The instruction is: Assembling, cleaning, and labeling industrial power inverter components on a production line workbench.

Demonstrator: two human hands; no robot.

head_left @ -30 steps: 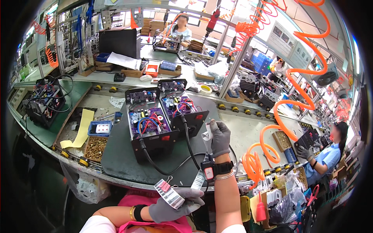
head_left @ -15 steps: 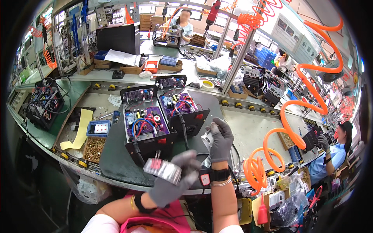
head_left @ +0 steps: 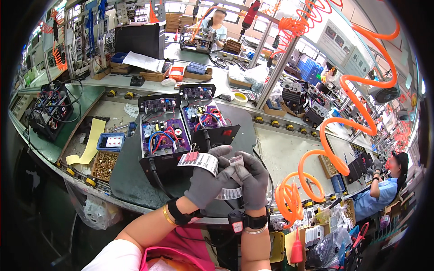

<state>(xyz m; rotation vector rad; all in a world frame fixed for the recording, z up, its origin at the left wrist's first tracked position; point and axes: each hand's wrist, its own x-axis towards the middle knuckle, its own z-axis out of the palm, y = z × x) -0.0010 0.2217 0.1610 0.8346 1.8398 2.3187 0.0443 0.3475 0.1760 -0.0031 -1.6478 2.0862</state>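
Both my hands wear grey gloves and meet in front of me above the dark mat point(head_left: 131, 180). My left hand point(head_left: 209, 178) holds a strip of white labels with red marks point(head_left: 199, 161). My right hand point(head_left: 253, 178) pinches a small white label point(head_left: 235, 160) at the strip's end; another barcode strip point(head_left: 228, 193) hangs below the hands. Just behind them stand two open black electronic units, the left one point(head_left: 160, 137) and the right one point(head_left: 208, 119), showing purple circuit boards and red and blue wires. A black cable runs from the left unit toward me.
A yellow sheet point(head_left: 88, 144), a blue tray point(head_left: 110, 142) and a bin of brass parts point(head_left: 105, 165) lie at left. Orange coiled air hoses point(head_left: 330, 153) hang at right. Another wired unit point(head_left: 49, 108) sits far left. Two seated people work, at right point(head_left: 384, 189) and at the back point(head_left: 217, 27).
My left hand rose from my lap with the label strip and came up to my right hand. Both hands now meet on the labels in front of the units.
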